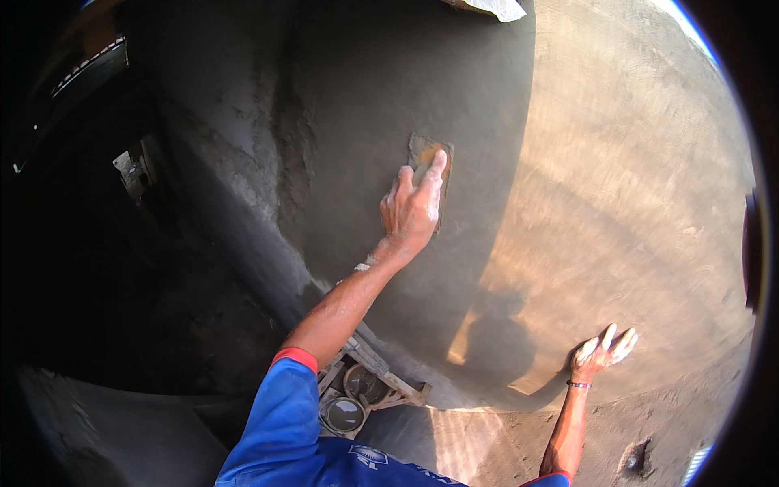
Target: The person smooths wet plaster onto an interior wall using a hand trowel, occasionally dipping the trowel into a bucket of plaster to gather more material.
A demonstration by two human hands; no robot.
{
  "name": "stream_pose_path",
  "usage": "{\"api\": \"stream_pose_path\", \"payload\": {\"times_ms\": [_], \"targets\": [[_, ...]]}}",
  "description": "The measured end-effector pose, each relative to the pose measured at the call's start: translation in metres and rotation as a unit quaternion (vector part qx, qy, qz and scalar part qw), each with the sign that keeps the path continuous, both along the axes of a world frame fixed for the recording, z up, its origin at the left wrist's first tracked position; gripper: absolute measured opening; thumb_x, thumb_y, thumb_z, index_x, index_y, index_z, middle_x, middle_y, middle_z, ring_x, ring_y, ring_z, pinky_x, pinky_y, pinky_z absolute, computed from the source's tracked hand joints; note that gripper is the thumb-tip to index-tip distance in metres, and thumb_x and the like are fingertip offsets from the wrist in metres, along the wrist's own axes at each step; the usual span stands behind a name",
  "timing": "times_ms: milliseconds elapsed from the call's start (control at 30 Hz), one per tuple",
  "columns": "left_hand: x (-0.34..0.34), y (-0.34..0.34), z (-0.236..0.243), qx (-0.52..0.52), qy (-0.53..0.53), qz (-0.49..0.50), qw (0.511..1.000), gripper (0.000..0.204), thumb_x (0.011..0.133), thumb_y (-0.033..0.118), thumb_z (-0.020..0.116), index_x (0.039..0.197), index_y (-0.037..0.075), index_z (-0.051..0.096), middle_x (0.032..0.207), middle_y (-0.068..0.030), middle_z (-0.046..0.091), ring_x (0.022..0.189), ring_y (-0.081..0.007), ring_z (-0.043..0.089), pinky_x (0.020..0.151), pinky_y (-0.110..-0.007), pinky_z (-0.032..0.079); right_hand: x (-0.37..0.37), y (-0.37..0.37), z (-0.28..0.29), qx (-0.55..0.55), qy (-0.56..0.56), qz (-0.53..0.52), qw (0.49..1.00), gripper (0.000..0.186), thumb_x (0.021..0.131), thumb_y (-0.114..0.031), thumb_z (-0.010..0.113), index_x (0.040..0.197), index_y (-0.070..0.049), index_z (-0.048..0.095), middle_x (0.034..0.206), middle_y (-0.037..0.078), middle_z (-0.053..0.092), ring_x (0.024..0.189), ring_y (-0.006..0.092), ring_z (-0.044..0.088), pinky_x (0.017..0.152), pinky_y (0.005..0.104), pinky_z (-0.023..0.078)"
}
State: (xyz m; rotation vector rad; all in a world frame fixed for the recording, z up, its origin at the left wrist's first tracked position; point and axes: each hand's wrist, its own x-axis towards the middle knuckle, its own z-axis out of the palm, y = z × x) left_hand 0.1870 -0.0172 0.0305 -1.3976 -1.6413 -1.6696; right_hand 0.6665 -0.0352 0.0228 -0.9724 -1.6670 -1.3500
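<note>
My left hand (411, 213) presses a small flat wooden float (428, 154) against a grey, wet plastered wall (365, 97), with the fingers lying along the float's back. The float is mostly hidden under the hand. My right hand (604, 351) rests lower on the sunlit part of the wall (633, 178), fingers spread, holding nothing. A thin band circles that wrist. Both arms come from blue sleeves with red cuffs.
A wooden frame (381, 373) with two round tins (345, 412) stands at the wall's foot below my left arm. To the left lies a dark recess (97, 243). Dusty ground (665, 430) with a small dark hole (635, 459) is at lower right.
</note>
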Motion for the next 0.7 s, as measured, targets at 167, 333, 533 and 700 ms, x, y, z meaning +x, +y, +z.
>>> {"api": "stream_pose_path", "payload": {"times_ms": [167, 333, 533, 700], "targets": [[-0.048, 0.010, 0.141, 0.059, -0.071, 0.052, 0.994, 0.044, 0.091, 0.016, 0.064, 0.134, 0.026, 0.058, 0.086, -0.0138, 0.057, 0.072, -0.0322, 0.061, 0.061, -0.045, 0.051, -0.003, -0.002, 0.002, 0.006, 0.003, -0.010, 1.000, 0.048, 0.102, -0.040, 0.033, 0.143, -0.018, 0.046, 0.155, 0.023, 0.027, 0.139, 0.0480, 0.028, 0.109, 0.0612, 0.026], [-0.001, 0.010, 0.068, 0.054, -0.001, -0.032, 0.998, 0.048, 0.087, 0.016, 0.068, 0.132, 0.028, 0.060, 0.092, -0.0163, 0.058, 0.068, -0.0352, 0.062, 0.063, -0.045, 0.055, -0.002, -0.004, -0.003, -0.003, 0.003, -0.018, 1.000, 0.049, 0.103, -0.043, 0.031, 0.143, -0.019, 0.044, 0.155, 0.023, 0.027, 0.139, 0.0477, 0.028, 0.109, 0.0616, 0.026], [-0.038, 0.006, 0.150, 0.058, -0.080, 0.020, 0.995, 0.034, 0.095, 0.023, 0.057, 0.128, 0.021, 0.063, 0.081, -0.0126, 0.058, 0.074, -0.0325, 0.062, 0.065, -0.045, 0.050, -0.011, -0.002, 0.006, 0.012, 0.003, 0.008, 1.000, 0.049, 0.103, -0.041, 0.034, 0.143, -0.017, 0.046, 0.154, 0.022, 0.028, 0.140, 0.0463, 0.027, 0.111, 0.0597, 0.024], [0.009, -0.007, 0.098, -0.017, -0.028, -0.048, 0.998, 0.039, 0.091, 0.020, 0.063, 0.130, 0.023, 0.062, 0.085, -0.0122, 0.057, 0.075, -0.0314, 0.063, 0.067, -0.045, 0.052, -0.002, -0.001, -0.002, 0.001, 0.005, -0.020, 1.000, 0.048, 0.102, -0.039, 0.033, 0.142, -0.016, 0.046, 0.154, 0.023, 0.027, 0.139, 0.0477, 0.028, 0.109, 0.0621, 0.025]]}}
